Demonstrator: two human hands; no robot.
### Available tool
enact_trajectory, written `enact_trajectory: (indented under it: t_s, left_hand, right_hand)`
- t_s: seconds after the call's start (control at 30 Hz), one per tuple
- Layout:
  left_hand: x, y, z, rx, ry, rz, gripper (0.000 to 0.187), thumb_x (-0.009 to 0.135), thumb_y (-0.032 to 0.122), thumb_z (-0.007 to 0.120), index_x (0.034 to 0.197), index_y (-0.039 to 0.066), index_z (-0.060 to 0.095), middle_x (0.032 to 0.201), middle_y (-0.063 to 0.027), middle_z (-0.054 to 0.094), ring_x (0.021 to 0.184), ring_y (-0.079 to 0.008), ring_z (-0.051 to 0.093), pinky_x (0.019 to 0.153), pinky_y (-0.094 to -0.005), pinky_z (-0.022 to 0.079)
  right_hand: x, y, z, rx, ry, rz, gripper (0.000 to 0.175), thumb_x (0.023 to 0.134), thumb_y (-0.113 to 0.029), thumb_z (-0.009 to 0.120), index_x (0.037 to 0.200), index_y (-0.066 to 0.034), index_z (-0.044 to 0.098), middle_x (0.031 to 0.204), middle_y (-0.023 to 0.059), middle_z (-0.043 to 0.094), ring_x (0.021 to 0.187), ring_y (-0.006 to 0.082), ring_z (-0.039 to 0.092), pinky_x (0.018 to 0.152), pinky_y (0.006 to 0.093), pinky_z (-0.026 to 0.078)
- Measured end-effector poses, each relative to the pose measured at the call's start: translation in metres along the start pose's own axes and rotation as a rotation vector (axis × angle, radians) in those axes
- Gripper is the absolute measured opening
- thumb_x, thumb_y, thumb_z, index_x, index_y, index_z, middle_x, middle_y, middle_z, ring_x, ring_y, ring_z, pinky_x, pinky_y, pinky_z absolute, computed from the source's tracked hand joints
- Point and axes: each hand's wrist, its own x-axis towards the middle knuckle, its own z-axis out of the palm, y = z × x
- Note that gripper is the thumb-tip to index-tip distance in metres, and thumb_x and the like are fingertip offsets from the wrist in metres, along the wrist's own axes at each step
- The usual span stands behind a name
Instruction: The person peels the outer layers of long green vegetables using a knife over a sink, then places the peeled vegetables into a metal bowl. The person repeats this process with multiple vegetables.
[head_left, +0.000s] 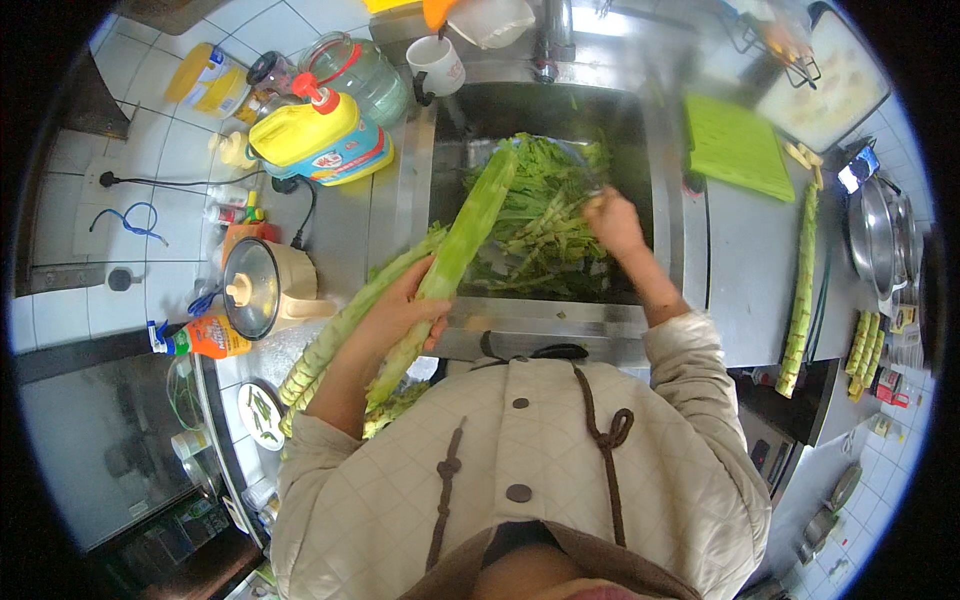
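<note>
My left hand (405, 309) grips a long, pale green celtuce stem (474, 217) whose upper end slants over the sink (536, 304). Much of its surface looks peeled. My right hand (616, 223) is closed above the sink's right half on a small tool, blurred, with a thin shiny part; its exact kind cannot be told. Below both hands, a heap of green leaves and peelings (544, 202) lies in the sink. More celtuce stems (330, 352), with ringed skin, lie beside my left forearm.
A faucet (551, 45) stands behind the sink. On the left are a yellow detergent jug (322, 142), a glass jar (367, 82) and an electric pot (259, 289). To the right are a green cutting board (735, 146), another celtuce stem (801, 300) and metal bowls (874, 232).
</note>
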Motion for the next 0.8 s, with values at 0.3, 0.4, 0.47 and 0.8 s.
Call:
enact_trajectory:
  t_s: [0.3, 0.4, 0.47, 0.8]
  left_hand:
    - [0.015, 0.002, 0.009, 0.176, 0.041, 0.035, 0.067, 0.081, 0.002, 0.059, 0.138, 0.002, 0.024, 0.083, -0.0079, 0.054, 0.059, -0.0148, 0.055, 0.051, -0.0290, 0.049]
    - [0.012, 0.003, 0.007, 0.191, 0.008, 0.045, 0.065, 0.081, 0.003, 0.058, 0.137, 0.002, 0.026, 0.083, -0.0080, 0.054, 0.059, -0.0150, 0.056, 0.050, -0.0290, 0.048]
    - [0.008, 0.001, 0.003, 0.199, -0.018, 0.056, 0.063, 0.082, 0.005, 0.057, 0.136, 0.003, 0.027, 0.083, -0.0083, 0.054, 0.059, -0.0152, 0.056, 0.049, -0.0283, 0.047]
    - [0.028, 0.006, 0.010, -0.349, -0.085, 0.005, 0.061, 0.077, 0.012, 0.054, 0.133, 0.007, 0.032, 0.084, -0.0096, 0.053, 0.052, -0.0135, 0.047, 0.047, -0.0264, 0.039]
  right_hand:
    - [-0.033, -0.084, -0.026, -0.087, -0.117, -0.253, 0.026, 0.076, -0.015, 0.057, 0.097, 0.0003, 0.055, 0.072, 0.0225, 0.062, 0.066, 0.0351, 0.063, 0.061, 0.0446, 0.052]
    - [-0.027, -0.056, -0.014, -0.084, -0.017, -0.273, 0.023, 0.077, -0.016, 0.056, 0.095, -0.0010, 0.055, 0.070, 0.0224, 0.062, 0.066, 0.0349, 0.063, 0.060, 0.0448, 0.052]
    - [0.000, 0.001, 0.003, 0.026, 0.034, -0.073, 0.024, 0.077, -0.017, 0.058, 0.093, 0.0008, 0.056, 0.073, 0.0232, 0.062, 0.069, 0.0375, 0.063, 0.062, 0.0443, 0.052]
    - [-0.058, -0.086, -0.018, 0.110, -0.156, -0.337, 0.027, 0.074, -0.016, 0.062, 0.095, -0.0015, 0.054, 0.071, 0.0198, 0.062, 0.066, 0.0351, 0.063, 0.059, 0.0437, 0.051]
